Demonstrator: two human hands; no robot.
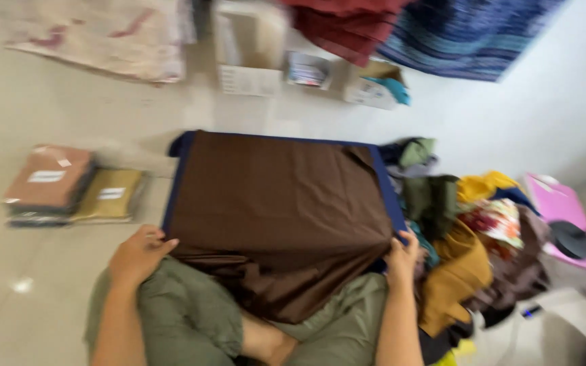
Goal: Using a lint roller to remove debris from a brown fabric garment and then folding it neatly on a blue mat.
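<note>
A brown cloth (276, 207) lies spread flat over a dark blue board or mat (382, 183) on the floor in front of me, its near edge draping onto my lap. My left hand (137, 254) grips the cloth's near left corner. My right hand (403, 259) grips the near right corner beside the blue edge. My legs in olive green trousers (191, 318) are crossed under the cloth's near edge.
A heap of mixed coloured clothes (473, 237) lies right of the board. Two wrapped packets, pinkish brown (50, 179) and mustard (108, 196), sit at left. Open cardboard boxes (249, 47) stand at the back beside hanging fabrics. A pink item (564, 217) is at far right.
</note>
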